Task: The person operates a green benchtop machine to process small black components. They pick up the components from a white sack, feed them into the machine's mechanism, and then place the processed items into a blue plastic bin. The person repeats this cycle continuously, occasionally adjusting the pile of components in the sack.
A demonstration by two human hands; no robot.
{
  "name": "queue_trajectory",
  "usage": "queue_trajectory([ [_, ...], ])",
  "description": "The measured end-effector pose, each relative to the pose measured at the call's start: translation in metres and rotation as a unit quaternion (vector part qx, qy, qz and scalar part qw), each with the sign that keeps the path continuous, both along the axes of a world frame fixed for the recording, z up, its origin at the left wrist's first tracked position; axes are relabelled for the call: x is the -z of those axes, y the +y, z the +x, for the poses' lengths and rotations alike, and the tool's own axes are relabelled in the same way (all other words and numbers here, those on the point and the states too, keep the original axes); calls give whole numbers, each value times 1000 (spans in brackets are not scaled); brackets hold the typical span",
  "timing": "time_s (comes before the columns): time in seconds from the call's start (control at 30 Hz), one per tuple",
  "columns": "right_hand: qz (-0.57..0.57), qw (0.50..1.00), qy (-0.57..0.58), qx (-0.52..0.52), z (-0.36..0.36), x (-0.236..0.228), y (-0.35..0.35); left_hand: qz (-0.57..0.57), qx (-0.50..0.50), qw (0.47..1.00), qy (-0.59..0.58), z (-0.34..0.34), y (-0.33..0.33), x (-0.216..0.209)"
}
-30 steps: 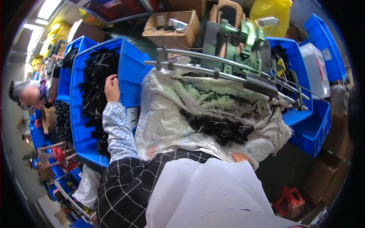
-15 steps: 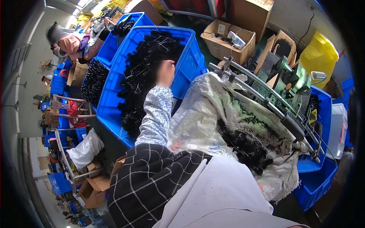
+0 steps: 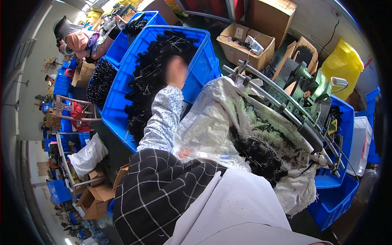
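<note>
My left hand (image 3: 176,72) reaches into a big blue plastic crate (image 3: 118,114) at the upper left. It is over a heap of small black bristle brushes (image 3: 145,77) with thin metal wire stems. The hand is blurred and its fingers do not show clearly, so whether it grips a brush cannot be told. A patterned sleeve covers that forearm. Right of the crate, a whitish woven sack (image 3: 204,126) lies spread out, with more black brushes (image 3: 261,163) in its fold. My right hand is out of sight.
A green machine (image 3: 316,87) with metal rails (image 3: 281,106) stands beyond the sack. Blue bins (image 3: 335,200) sit at the lower right. Cardboard boxes (image 3: 245,47) and a yellow bag (image 3: 343,67) are at the back. A co-worker (image 3: 81,43) sits far left.
My left hand has shifted slightly over the brush heap and turned a little. A bit of skin at the sack's lower edge has gone from view. The view has tilted slightly.
</note>
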State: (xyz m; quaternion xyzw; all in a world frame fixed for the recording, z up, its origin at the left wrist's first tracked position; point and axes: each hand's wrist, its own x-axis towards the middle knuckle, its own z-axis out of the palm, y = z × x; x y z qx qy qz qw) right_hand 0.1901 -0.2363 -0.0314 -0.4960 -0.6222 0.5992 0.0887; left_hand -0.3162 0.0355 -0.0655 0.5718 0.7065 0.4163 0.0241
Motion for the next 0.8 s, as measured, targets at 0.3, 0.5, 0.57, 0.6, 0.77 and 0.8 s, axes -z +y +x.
queue_trajectory([
  [0.3, 38, 999, 11, -9, -13, 2, 15, -141, 297, 937, 119, 120, -116, -3],
  [0.5, 51, 998, 21, -9, -21, 5, 23, -287, 281, 913, 80, 137, -176, 43],
  [0.57, 58, 998, 21, -15, -27, 6, 29, -313, 283, 905, 59, 135, -171, 46],
  [0.6, 60, 998, 22, -18, -31, 7, 32, -308, 290, 905, 54, 133, -168, 51],
  [0.77, 74, 997, 19, -21, -42, 7, 37, -291, 321, 900, 46, 122, -153, 63],
  [0.8, 76, 997, 20, -21, -44, 6, 38, -283, 322, 903, 34, 122, -152, 63],
])
